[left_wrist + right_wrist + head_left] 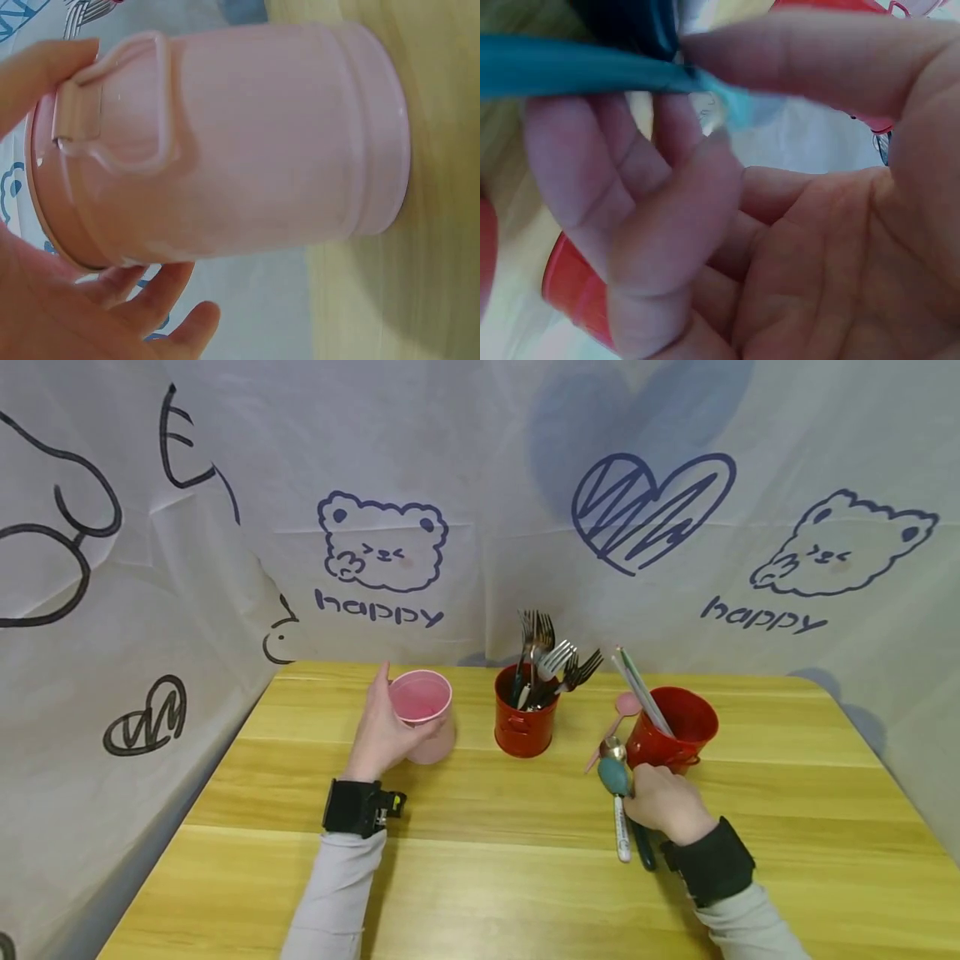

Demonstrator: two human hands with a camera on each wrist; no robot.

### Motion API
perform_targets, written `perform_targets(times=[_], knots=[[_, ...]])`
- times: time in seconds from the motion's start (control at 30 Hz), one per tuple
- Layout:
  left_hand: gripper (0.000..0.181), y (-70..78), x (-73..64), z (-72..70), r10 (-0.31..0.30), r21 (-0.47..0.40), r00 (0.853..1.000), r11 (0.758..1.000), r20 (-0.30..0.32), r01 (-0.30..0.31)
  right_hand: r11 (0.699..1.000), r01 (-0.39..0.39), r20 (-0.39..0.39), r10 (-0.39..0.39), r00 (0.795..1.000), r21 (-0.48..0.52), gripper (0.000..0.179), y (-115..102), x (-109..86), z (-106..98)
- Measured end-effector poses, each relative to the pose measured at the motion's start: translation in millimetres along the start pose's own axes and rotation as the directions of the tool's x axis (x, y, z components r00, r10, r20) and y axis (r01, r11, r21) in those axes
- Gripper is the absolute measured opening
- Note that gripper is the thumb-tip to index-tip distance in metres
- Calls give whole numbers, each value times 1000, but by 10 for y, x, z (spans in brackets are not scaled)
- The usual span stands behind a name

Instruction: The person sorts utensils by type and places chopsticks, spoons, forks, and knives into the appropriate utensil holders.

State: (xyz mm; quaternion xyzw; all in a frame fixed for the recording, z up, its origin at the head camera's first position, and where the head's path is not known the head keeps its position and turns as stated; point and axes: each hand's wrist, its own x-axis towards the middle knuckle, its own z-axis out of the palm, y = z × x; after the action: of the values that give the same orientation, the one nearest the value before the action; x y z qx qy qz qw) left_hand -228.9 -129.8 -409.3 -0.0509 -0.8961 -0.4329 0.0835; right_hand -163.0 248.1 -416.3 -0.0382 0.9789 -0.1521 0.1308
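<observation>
My left hand (386, 731) holds the pink bucket (433, 745) near its rim, with the thumb on one side and fingers along the other. The bucket stands upright on the table; its folded handle shows in the left wrist view. At the right, my right hand (666, 802) pinches a teal spoon (614, 776) between thumb and fingers. A white handle (622, 835) and a dark handle (642, 846) lie beside that hand. Just beyond are a metal spoon bowl (612, 747) and a pink spoon (627, 703). My right hand partly hides the utensils.
A red bucket (523, 739) full of forks (555, 657) stands mid-table. Another red bucket (684, 724) behind my right hand holds several thin sticks (643, 692) and appears tilted. A drawn-on cloth (510, 510) hangs along the back of the wooden table (465, 893).
</observation>
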Motion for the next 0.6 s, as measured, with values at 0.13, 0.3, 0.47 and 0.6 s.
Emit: perform_targets(times=[0.13, 0.3, 0.47, 0.6], knots=[[123, 27, -7, 7, 13, 9, 999, 1000, 49, -13, 1000, 10, 11, -10, 1000, -14, 13, -16, 5, -8], [125, 49, -11, 7, 17, 7, 994, 1000, 107, -18, 1000, 18, -56, -19, 998, -19, 8, -50, 6, -4], [127, 62, -20, 28, 37, -21, 989, 999, 145, -35, 999, 51, -154, -52, 987, -9, 13, -114, -31, -44], [127, 80, -11, 43, 54, -21, 987, 998, 153, -52, 994, 111, -196, -105, 975, 22, 9, -234, -66, -110]])
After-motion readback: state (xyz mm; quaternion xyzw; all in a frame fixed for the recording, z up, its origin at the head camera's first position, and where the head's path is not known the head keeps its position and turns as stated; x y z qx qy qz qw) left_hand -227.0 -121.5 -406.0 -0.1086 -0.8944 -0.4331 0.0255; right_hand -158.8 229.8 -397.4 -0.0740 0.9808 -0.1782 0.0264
